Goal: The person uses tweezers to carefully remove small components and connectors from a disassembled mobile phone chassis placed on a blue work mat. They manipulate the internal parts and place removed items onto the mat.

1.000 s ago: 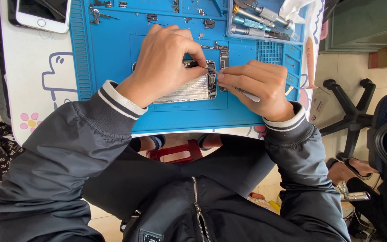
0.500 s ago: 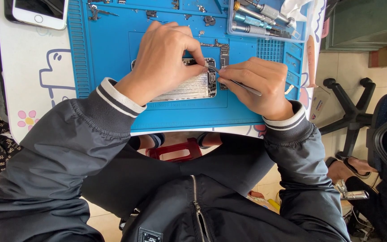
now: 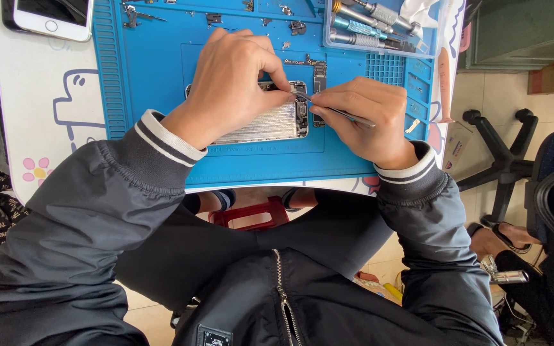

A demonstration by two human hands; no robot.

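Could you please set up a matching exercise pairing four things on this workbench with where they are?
Things:
1. white smartphone
2. opened phone chassis
3. screwdrivers
4. tweezers

Places:
A. in the clear tray at the blue mat's top right
B. in the right hand, tip at the chassis
C. off the mat, top left on the white table
D. mid-mat, under the left hand

Pairs: 1-C, 2-D, 3-A, 4-B
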